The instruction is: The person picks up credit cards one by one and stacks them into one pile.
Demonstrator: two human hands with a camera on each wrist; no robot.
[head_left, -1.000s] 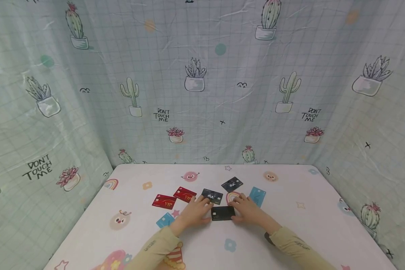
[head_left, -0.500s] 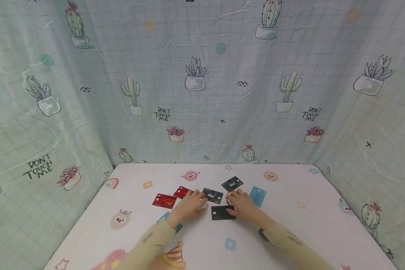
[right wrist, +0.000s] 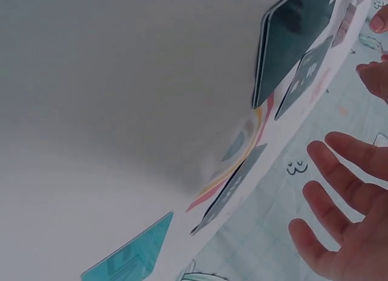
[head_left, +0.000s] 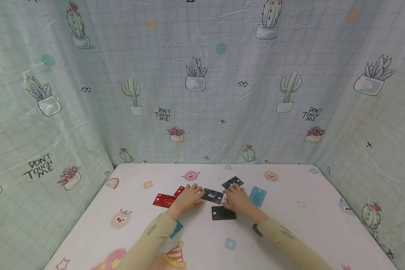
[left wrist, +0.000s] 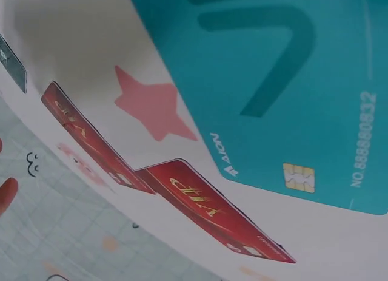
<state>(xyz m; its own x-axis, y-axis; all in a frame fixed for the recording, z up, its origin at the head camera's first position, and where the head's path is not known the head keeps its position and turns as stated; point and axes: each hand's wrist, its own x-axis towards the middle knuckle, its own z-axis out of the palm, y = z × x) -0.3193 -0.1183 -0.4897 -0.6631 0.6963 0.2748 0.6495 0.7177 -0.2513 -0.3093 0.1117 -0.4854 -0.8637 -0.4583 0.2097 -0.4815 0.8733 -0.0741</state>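
My left hand (head_left: 188, 198) hovers over the far red VIP card (head_left: 179, 191) and partly hides it, fingertips right at the left edge of a dark grey Vip card (head_left: 213, 196). Fingers are loosely spread, with nothing between them. My right hand (head_left: 239, 200) reaches forward, its fingertips overlapping the farthest dark grey Vip card (head_left: 230, 183) in the head view. The right wrist view shows its fingers (right wrist: 327, 202) spread and holding nothing. Beside its thumb lies a black VIP card (head_left: 224, 213), whose edge looks doubled in the right wrist view.
A second red VIP card (head_left: 163, 200) lies left of my left hand. A blue card (left wrist: 273, 99) is partly under the left forearm, another blue card (head_left: 257, 196) right of my right hand. A dark object (head_left: 257, 230) shows beside the right sleeve. Patterned cloth (head_left: 202, 112) walls the table's back.
My left hand has drawn back leftward from the black card. The right hand has left the black card's right edge and moved forward toward the farthest grey card. Cards keep their places.
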